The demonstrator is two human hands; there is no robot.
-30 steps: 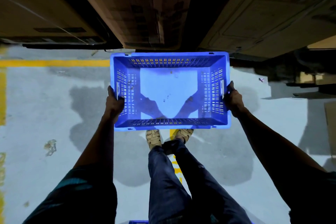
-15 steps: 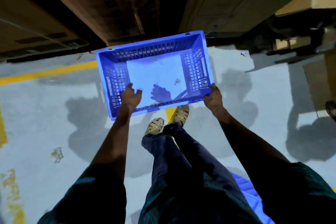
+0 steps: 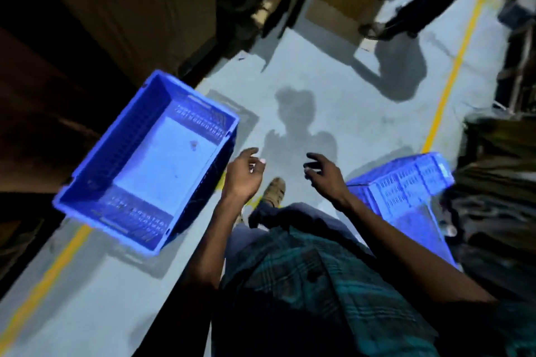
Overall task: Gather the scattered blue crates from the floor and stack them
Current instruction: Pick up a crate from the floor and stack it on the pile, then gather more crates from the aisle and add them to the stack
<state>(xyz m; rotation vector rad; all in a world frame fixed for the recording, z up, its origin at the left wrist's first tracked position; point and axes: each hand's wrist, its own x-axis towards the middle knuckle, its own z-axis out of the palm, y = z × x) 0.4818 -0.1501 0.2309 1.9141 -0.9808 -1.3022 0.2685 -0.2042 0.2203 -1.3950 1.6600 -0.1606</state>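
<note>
An empty blue crate with slotted walls is at the left, open side up, a shadow under it on the grey floor. A second blue crate lies at the right, its slotted side wall facing me. My left hand hangs just right of the first crate, fingers spread, holding nothing. My right hand is open too, a little left of the second crate. Neither hand touches a crate.
Tall cardboard boxes line the left side. Yellow floor lines run along both sides of the aisle. Another person's legs stand at the far right. Dark stacked material sits beside the right crate. My foot is between my hands.
Both hands have let go of the crate, which now sits off to the left. The view has swung right, bringing the second crate and the aisle into sight.
</note>
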